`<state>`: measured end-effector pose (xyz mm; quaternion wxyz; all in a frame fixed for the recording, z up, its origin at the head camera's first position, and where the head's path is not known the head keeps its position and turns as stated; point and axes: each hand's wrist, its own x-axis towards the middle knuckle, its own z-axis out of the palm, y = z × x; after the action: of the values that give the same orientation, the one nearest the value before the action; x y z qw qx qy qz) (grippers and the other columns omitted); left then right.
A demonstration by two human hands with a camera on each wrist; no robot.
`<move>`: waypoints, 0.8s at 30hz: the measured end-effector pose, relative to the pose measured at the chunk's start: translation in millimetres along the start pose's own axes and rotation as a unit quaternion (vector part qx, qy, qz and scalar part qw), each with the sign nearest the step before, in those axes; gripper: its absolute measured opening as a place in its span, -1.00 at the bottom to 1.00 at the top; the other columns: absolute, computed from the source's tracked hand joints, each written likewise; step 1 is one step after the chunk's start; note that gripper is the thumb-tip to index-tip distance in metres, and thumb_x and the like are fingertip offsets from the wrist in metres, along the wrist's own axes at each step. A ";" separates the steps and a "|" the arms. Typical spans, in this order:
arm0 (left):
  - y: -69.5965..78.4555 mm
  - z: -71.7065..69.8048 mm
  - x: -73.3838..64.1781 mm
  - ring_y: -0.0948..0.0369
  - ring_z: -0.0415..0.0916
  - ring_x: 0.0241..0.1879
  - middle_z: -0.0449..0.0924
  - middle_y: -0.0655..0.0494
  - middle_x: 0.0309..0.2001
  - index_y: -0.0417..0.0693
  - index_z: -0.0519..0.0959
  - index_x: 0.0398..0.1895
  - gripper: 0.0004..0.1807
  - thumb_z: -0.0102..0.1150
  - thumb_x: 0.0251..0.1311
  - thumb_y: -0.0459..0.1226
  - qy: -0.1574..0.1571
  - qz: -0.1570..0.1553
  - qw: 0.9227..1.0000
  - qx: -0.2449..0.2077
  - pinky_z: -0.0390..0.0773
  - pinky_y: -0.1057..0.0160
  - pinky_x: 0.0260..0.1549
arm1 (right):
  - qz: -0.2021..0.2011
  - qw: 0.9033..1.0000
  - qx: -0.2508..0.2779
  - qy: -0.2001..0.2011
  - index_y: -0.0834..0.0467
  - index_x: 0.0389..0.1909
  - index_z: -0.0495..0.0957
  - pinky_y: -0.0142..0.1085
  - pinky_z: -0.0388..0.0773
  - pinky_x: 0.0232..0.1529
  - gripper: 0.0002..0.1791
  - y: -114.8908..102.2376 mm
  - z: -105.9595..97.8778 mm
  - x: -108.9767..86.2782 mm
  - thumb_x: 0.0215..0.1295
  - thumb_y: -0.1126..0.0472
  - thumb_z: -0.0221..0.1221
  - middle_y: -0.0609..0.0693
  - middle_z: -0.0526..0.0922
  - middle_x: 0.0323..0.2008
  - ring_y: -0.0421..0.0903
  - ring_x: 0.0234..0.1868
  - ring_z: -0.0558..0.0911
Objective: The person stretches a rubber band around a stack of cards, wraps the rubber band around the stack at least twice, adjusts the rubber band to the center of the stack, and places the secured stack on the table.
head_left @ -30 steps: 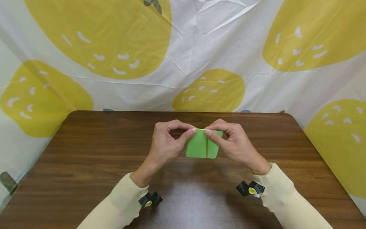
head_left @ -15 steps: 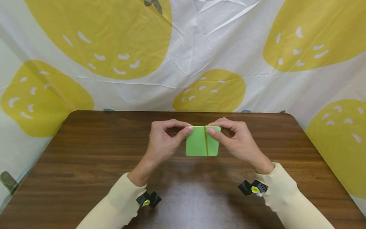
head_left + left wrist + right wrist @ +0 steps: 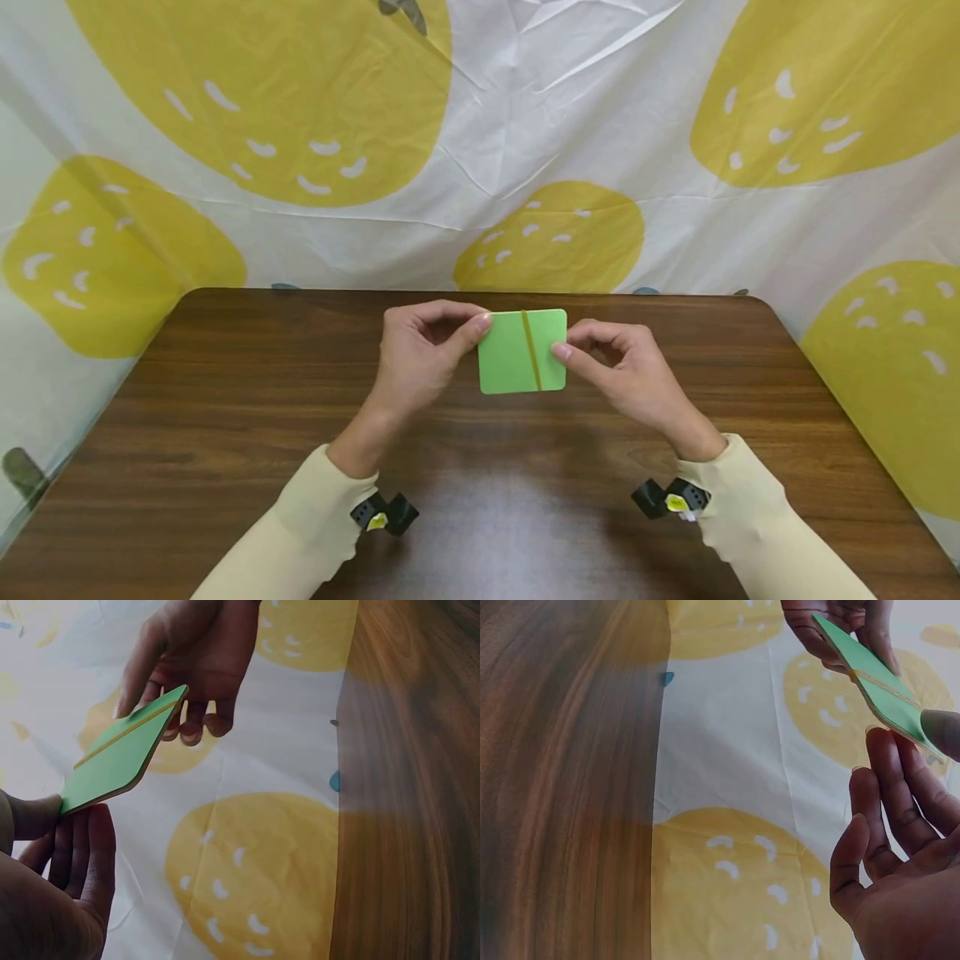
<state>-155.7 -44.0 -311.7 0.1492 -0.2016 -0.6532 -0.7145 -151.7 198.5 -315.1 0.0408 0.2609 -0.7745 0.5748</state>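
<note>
A thin, square green card stack (image 3: 502, 358) with rounded corners is held up above the table, its broad face toward the head camera. A tan rubber band (image 3: 532, 354) runs across it, right of the middle and slightly slanted. My left hand (image 3: 416, 354) pinches the upper left corner, thumb in front and fingers behind. On the right edge, the thumb and index finger of my right hand (image 3: 641, 375) pinch the stack. In the left wrist view the green card stack (image 3: 124, 765) shows a pale, thin side edge. The right hand's other fingers (image 3: 889, 780) are spread below it.
The dark wooden table (image 3: 225, 417) reaches back to a white cloth (image 3: 337, 250) printed with large yellow fruit. Small black cameras sit at both wrists, one at the left sleeve (image 3: 300, 517) and one at the right sleeve (image 3: 757, 508).
The card stack has moved up and slightly left, with the band now slanted. My right hand has shifted from the top edge to the right edge; the left hand keeps its corner.
</note>
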 end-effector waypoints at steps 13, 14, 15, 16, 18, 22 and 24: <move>1.1 -0.3 2.5 0.31 0.59 -0.39 0.73 -0.07 -0.35 -0.50 0.69 -0.25 -0.89 0.34 0.19 -0.54 -0.001 -0.025 1.000 -0.018 0.61 0.39 -0.36 | -0.016 1.000 -0.009 0.008 0.26 -0.31 0.68 -0.37 0.49 -0.37 -0.91 4.6 3.4 -0.9 0.36 0.44 0.24 0.02 0.63 -0.35 -0.15 -0.35 0.53; 1.4 -0.2 2.6 0.31 0.59 -0.39 0.73 -0.04 -0.35 -0.50 0.68 -0.23 -0.87 0.33 0.20 -0.53 -0.002 -0.034 0.999 -0.026 0.62 0.37 -0.36 | -0.018 1.000 -0.010 0.012 0.26 -0.32 0.68 -0.38 0.49 -0.37 -0.91 4.5 3.5 -0.7 0.36 0.44 0.24 0.01 0.63 -0.35 -0.15 -0.35 0.53; 1.6 -0.3 2.6 0.30 0.60 -0.39 0.73 -0.02 -0.34 -0.51 0.67 -0.21 -0.86 0.33 0.21 -0.53 -0.004 -0.044 0.998 -0.032 0.64 0.35 -0.35 | -0.020 1.000 -0.011 0.017 0.26 -0.32 0.68 -0.38 0.50 -0.36 -0.91 4.2 3.6 -0.5 0.36 0.45 0.24 0.01 0.63 -0.36 -0.16 -0.35 0.54; 1.8 -0.6 2.5 0.30 0.61 -0.39 0.73 0.00 -0.33 -0.52 0.67 -0.19 -0.84 0.32 0.21 -0.52 -0.006 -0.055 0.998 -0.039 0.66 0.32 -0.34 | -0.021 0.999 -0.013 0.022 0.27 -0.33 0.68 -0.38 0.50 -0.36 -0.91 3.8 3.8 -0.2 0.35 0.46 0.24 0.00 0.64 -0.36 -0.16 -0.36 0.54; 2.3 -1.3 2.1 0.29 0.62 -0.38 0.72 0.01 -0.31 -0.52 0.65 -0.15 -0.81 0.32 0.22 -0.51 -0.013 -0.077 0.996 -0.050 0.68 0.29 -0.31 | -0.022 0.999 -0.019 0.033 0.29 -0.34 0.68 -0.40 0.49 -0.38 -0.91 2.9 3.9 0.6 0.35 0.46 0.24 -0.01 0.64 -0.38 -0.18 -0.37 0.54; 0.4 -4.1 -0.6 0.28 0.63 -0.40 0.74 -0.03 -0.30 -0.46 0.68 -0.14 -0.80 0.36 0.20 -0.47 -0.053 -0.104 0.993 -0.020 0.67 0.30 -0.34 | -0.014 0.998 -0.032 0.059 0.31 -0.35 0.68 -0.42 0.47 -0.45 -0.93 1.0 2.0 2.9 0.34 0.44 0.26 -0.04 0.67 -0.40 -0.22 -0.43 0.53; -1.7 -5.6 -2.8 0.27 0.62 -0.43 0.75 -0.03 -0.32 -0.40 0.71 -0.18 -0.81 0.38 0.20 -0.43 -0.077 -0.105 0.991 0.013 0.64 0.32 -0.37 | -0.009 0.997 -0.035 0.068 0.31 -0.33 0.69 -0.42 0.48 -0.46 -0.94 0.1 0.5 4.1 0.34 0.43 0.27 -0.04 0.69 -0.40 -0.21 -0.45 0.54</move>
<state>-154.6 -49.5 -314.9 0.0254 -0.1841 -0.6892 -0.7003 -155.1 196.6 -313.9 0.1077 0.2267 -0.7872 0.5634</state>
